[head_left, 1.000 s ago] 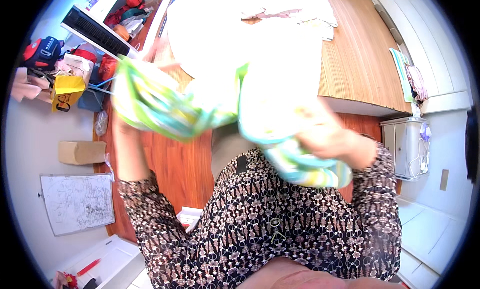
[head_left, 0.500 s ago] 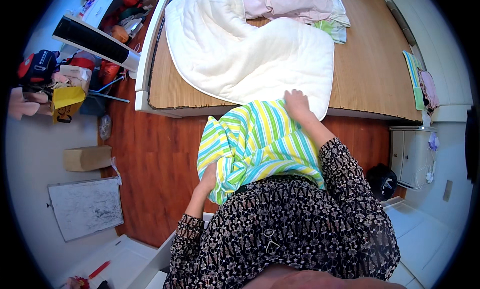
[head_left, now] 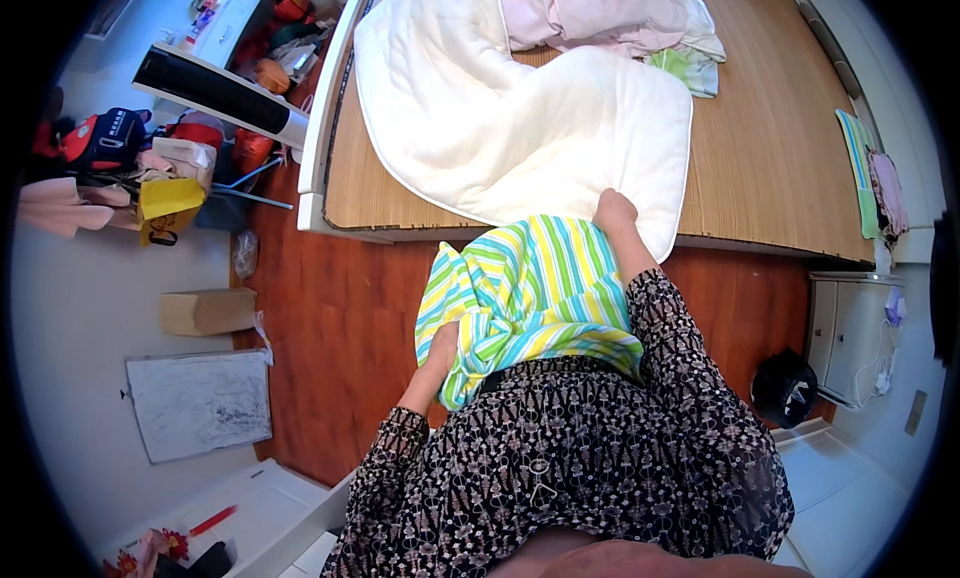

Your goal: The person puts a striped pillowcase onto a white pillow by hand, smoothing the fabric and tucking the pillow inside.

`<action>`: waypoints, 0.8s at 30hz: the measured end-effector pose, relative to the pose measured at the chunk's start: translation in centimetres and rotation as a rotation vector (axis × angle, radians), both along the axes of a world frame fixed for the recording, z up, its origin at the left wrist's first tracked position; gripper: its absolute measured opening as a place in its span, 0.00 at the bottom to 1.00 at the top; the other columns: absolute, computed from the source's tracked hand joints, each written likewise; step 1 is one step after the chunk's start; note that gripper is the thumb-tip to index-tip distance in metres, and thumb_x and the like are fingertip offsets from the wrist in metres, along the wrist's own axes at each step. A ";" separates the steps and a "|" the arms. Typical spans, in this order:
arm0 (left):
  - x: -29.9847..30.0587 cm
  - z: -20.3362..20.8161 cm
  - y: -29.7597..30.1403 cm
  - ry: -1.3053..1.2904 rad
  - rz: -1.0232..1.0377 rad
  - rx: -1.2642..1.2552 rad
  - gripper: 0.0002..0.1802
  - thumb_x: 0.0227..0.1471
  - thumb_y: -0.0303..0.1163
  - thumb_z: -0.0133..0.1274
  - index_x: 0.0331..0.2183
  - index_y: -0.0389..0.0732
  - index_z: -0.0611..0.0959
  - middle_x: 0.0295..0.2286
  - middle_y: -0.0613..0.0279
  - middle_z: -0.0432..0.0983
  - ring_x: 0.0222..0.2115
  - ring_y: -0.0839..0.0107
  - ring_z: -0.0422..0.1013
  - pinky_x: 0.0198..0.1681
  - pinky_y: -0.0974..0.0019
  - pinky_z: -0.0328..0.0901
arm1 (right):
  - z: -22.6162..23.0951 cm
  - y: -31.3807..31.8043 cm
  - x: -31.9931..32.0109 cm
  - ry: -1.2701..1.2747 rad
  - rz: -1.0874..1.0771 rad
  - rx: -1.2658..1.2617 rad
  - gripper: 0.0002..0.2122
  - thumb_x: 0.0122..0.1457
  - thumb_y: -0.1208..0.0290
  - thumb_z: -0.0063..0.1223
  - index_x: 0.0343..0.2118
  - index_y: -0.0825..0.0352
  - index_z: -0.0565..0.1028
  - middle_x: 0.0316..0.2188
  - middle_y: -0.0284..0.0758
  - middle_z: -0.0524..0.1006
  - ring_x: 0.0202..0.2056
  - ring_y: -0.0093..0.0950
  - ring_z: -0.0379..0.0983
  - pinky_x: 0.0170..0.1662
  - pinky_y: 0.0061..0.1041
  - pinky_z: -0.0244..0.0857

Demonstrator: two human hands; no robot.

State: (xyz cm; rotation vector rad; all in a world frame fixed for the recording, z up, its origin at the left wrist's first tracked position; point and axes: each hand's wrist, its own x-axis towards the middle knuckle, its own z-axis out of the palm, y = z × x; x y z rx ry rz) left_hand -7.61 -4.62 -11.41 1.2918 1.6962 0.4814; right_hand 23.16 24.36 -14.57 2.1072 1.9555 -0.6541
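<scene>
A striped cloth (head_left: 535,278) in green, yellow, blue and white lies bunched over my lap, its far side up against the bed. My left hand (head_left: 441,352) is closed on a gathered fold at its near left. My right hand (head_left: 614,213) is closed at its far right corner, where the cloth meets the cream quilt (head_left: 530,118); the fingertips are hidden. That padded quilt spreads over the bed's front, one corner hanging past the edge beside my right wrist.
The bed (head_left: 770,158) has a bare wooden top. Beyond the quilt lies pink bedding (head_left: 610,13). A tower-shaped appliance (head_left: 215,90), bags (head_left: 105,138) and a cardboard box (head_left: 208,311) are on the left. On the right stand a small cabinet (head_left: 845,328) and a black bag (head_left: 785,388).
The whole view has shifted, so the scene sits further right and slightly lower. My right hand's fingers look more curled at the cloth's corner. My left hand keeps its hold.
</scene>
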 end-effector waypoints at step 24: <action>-0.8 -2.6 0.7 -0.020 0.076 0.107 0.21 0.51 0.38 0.44 0.36 0.30 0.79 0.36 0.33 0.73 0.39 0.41 0.70 0.42 0.53 0.64 | 25.1 10.1 31.6 -0.411 -0.345 0.941 0.11 0.57 0.67 0.44 0.41 0.64 0.68 0.37 0.50 0.76 0.41 0.50 0.72 0.42 0.45 0.65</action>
